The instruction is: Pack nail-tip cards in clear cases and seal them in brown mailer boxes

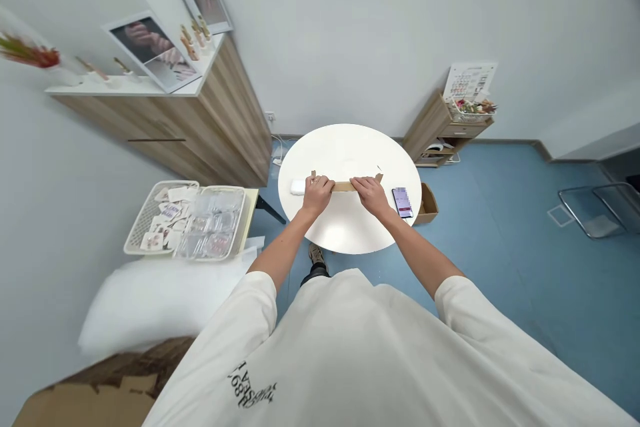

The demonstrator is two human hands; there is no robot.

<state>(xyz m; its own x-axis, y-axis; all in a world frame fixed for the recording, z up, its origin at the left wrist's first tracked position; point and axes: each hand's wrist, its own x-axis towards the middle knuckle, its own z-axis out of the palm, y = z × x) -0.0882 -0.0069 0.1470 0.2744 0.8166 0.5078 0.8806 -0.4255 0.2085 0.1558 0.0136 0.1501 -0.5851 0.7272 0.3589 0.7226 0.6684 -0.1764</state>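
A long flat brown cardboard piece (344, 186) lies across the middle of the round white table (350, 147). My left hand (317, 192) is closed over its left part and my right hand (371, 192) is closed over its right part. Small flaps of the cardboard stick up at both ends. A small white object (299, 187) lies on the table just left of my left hand. A phone (402, 202) with a lit screen lies to the right of my right hand.
A small brown cardboard box (429, 204) sits on the blue floor right of the table. White baskets (185, 220) of small packets stand at left beside a wooden cabinet (200, 120). A low wooden shelf unit (445, 130) stands by the far wall, and a metal chair frame (595, 210) at right.
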